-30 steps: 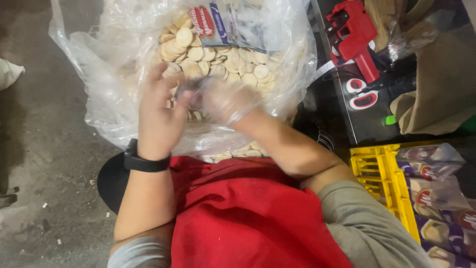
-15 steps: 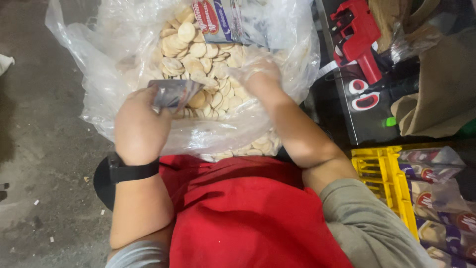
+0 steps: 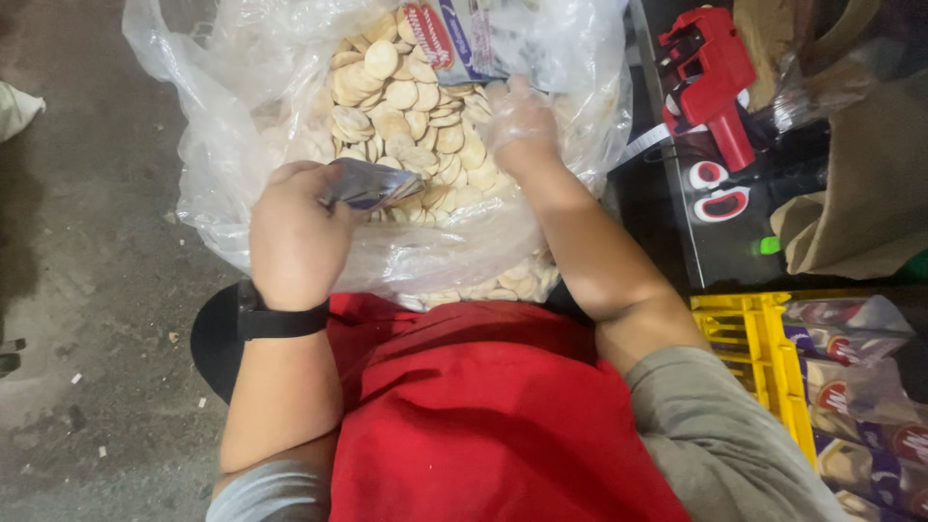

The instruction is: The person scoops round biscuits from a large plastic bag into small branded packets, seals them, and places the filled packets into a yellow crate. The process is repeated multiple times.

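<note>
We're looking straight down at a big clear plastic bag (image 3: 242, 184) full of round pale crackers (image 3: 401, 97), sat on the floor right in front of our red apron (image 3: 483, 416). Left hand (image 3: 295, 237), bare with a black wristband (image 3: 275, 319), is curled closed around a small silvery foil pouch (image 3: 372, 184), holding it at the near edge of the cracker pile, pouch mouth pointing toward the crackers. Right hand (image 3: 522, 116) wears a thin clear glove and is down inside the bag among the crackers, fingers bent; can't tell whether it's pinching any crackers or just resting on them. A printed flat wrapper (image 3: 454, 39) lies on top of the pile at the far side, just beyond the right hand. Off to the right: a red handheld tool (image 3: 710, 77) on a dark surface, a brown paper bag (image 3: 860, 184) beside it, and a yellow crate (image 3: 754, 348) holding filled foil packets (image 3: 851, 387).
</note>
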